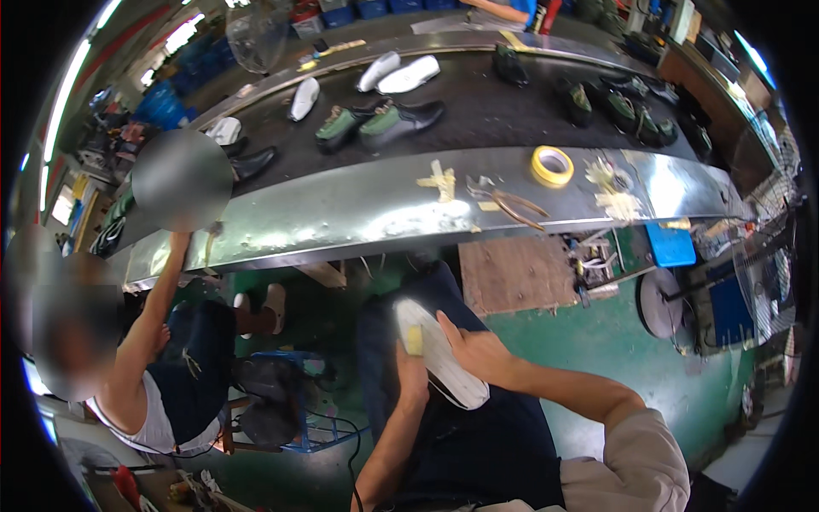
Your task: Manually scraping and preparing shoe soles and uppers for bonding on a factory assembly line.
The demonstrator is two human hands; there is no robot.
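Observation:
A long white shoe [445,363] lies slanted over my dark-clothed lap, its narrower end pointing away to the left. My left hand [411,373] is closed along its left edge. Between that hand and the shoe sits a small yellow block-like piece [415,340]; whether it is a sponge or folded tape I cannot tell. Pressed to the shoe's right side is my right hand [484,353], its thumb or finger stretched along the upper face and the other fingers partly hidden.
Ahead runs a metal-edged bench [333,209] with pliers [516,207] and a yellow tape roll [552,166]. Behind it, a dark belt carries white shoes [409,75] and green-black shoes [401,122]. A co-worker's arm [158,299] reaches in at left. A fan [664,303] stands right.

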